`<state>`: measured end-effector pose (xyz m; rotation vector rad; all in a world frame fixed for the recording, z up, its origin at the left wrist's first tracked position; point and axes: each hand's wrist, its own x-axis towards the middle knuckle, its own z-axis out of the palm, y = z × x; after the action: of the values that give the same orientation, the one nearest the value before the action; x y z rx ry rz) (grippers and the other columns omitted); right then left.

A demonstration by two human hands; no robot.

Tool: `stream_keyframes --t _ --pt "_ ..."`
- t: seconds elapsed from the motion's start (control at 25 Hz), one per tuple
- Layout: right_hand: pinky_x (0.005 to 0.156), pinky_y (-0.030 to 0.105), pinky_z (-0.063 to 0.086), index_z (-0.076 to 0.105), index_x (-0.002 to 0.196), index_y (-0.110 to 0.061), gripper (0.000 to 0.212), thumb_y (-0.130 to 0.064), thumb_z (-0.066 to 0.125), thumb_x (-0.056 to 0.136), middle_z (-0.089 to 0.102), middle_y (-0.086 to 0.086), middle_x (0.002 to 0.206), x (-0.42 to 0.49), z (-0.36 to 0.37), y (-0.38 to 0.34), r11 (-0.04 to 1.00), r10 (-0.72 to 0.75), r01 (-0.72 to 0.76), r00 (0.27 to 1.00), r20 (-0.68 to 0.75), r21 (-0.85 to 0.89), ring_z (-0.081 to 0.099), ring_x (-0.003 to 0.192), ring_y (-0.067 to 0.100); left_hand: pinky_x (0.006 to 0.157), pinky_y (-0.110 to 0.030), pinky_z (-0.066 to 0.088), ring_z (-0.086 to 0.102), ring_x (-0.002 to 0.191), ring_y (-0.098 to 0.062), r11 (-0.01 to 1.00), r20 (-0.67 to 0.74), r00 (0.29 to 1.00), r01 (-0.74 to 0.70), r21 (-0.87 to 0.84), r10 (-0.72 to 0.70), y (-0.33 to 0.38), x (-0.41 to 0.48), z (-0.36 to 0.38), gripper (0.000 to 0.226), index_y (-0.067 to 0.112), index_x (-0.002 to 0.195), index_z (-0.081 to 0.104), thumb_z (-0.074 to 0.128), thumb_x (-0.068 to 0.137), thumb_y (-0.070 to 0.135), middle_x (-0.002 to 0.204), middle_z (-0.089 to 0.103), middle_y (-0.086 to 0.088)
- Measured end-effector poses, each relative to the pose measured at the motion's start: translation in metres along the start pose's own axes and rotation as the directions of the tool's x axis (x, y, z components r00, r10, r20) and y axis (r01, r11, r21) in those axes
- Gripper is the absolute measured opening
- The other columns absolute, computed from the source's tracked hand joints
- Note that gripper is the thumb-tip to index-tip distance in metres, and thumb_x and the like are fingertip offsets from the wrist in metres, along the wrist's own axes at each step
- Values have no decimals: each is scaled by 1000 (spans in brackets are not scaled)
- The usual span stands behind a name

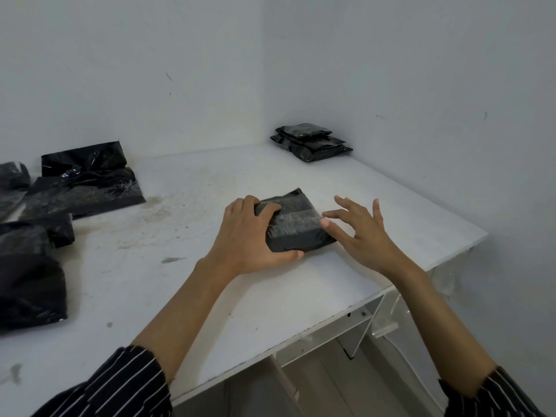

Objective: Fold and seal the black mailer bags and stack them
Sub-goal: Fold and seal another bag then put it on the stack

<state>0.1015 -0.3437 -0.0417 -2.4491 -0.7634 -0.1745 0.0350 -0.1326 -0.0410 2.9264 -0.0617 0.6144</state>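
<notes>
Folded black mailer (296,227) lies mid-table (210,296); left hand (252,236) grip clamped on its left end, right hand (361,233) spread open at its right edge; probably light, soft, slick, so lift by both ends.

**Operator:** Centre of the frame, as I read it from my console: what is the left side doing?

**Observer:** The left forearm (180,296) runs up from the lower left. The left hand (252,236) grips the folded black mailer bag (298,227), fingers curled over its far left edge and thumb along its near edge.

**Operator:** And the right?

**Observer:** The right forearm (436,311) rises from the lower right. The right hand (364,236) is spread with straight fingers, one tip at the bag's right edge; I cannot confirm contact. The striped left sleeve (120,386) and right sleeve (496,395) end at the bottom corners.
</notes>
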Motion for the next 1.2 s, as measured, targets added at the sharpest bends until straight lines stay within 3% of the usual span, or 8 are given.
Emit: stream_keyframes --t 0.2,0.4,0.56,0.68,0.84,0.92,1.0,1.2 --pt "120 40 -1 42 141 -11 48 -35 36 99 32 3 153 -6 23 -33 968 -243 178 844 -479 -178 25 143 14 106 -53 29 48 112 -37 993 -215 977 37 109 -13 -4 -10 1 94 12 124 56 40 62 80 117 53 -20" --pt "119 37 2 35 145 -6 53 -35 24 102 33 8 152 9 43 -56 976 -163 90 908 -386 -201 28 142 17 111 -52 23 46 116 -36 993 -336 941 64 101 -26 3 -12 -6 90 9 125 54 45 67 77 122 50 -23" --pt "94 25 42 49 133 -6 39 -25 45 99 62 1 116 18 29 -65 967 82 15 927 -365 256 58 108 17 112 -52 23 45 118 -38 993 -421 907 24 113 25 0 -12 -7 85 7 124 55 51 70 73 123 49 -25" --pt "71 26 54 67 93 -7 14 -16 57 94 69 4 86 22 13 -68 651 301 -85 941 -154 754 65 80 16 114 -53 20 41 125 -40 989 -459 882 -50 140 109 -5 -12 -10 87 6 128 53 53 72 73 129 46 -27" --pt "70 28 55 64 82 -9 13 -12 57 93 66 4 77 15 14 -75 415 408 -66 905 -121 907 62 71 13 118 -47 9 16 143 -30 994 -477 876 16 -108 -66 -6 -15 -20 105 15 146 31 50 66 81 151 23 -18" --pt "78 33 54 62 81 -11 15 -13 56 94 65 1 76 13 19 -78 331 470 -21 871 -146 943 60 72 13 111 -37 31 36 133 -19 816 -401 823 123 -565 -402 2 -20 -27 97 19 142 32 60 67 73 145 34 -8" --pt "81 33 54 62 81 -11 14 -13 56 94 65 -1 75 12 23 -83 232 511 5 850 -126 973 60 72 10 84 -18 50 58 101 -6 416 -175 744 150 -897 -644 7 -21 -30 70 18 127 47 67 72 55 121 56 -1" --pt "78 29 55 60 81 -10 14 -13 56 94 62 0 77 12 33 -89 103 519 13 852 -65 995 59 71 10 76 -32 56 61 76 -16 -6 39 706 49 -999 -707 7 -18 -32 17 13 79 63 64 87 28 76 64 0"
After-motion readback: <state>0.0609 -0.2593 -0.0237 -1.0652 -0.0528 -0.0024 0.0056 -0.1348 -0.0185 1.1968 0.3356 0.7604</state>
